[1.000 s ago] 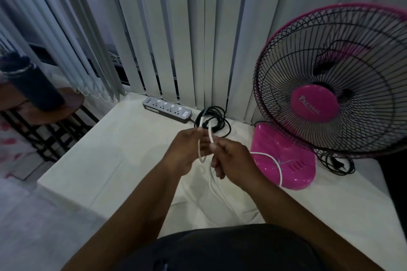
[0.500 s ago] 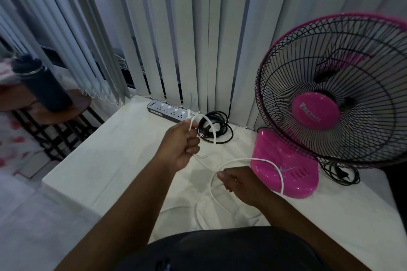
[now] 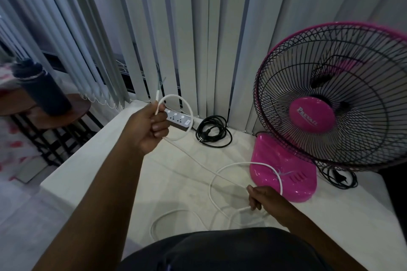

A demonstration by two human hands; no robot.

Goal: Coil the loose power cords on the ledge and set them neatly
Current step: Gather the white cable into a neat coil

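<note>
Coiling of the white cord (image 3: pixel 222 173) is in progress on the ledge (image 3: pixel 123 173). The left hand (image 3: pixel 149 126) is raised above the ledge, its grip pinched on the cord near the free end, with one small loop standing beside the fingers (image 3: pixel 159 126). The right hand (image 3: pixel 261 199) sits low near the pink fan base (image 3: pixel 284 173), its grip closed on a lower run of the same cord. Between the hands the cord lies slack in wide curves across the ledge.

Recommended practice for this step: feed each length with the right hand up to the left, match every new loop to the first in size, and keep the left pinch firm so the loops do not spring apart. Slack should be drawn clear of the fan base before it is lifted, as the cord passes just beside it and could snag.

The black cord (image 3: pixel 212 133) lies already bundled near the power strip (image 3: pixel 178 119), by the blinds (image 3: pixel 198 39).

Limits of observation: the cord's tip appears to end in bare wires, but it is blurred. The near loops run out of sight under the person's dark clothing. A further black cord (image 3: pixel 339 179) behind the fan is partly hidden. Lighting is dim throughout.
</note>
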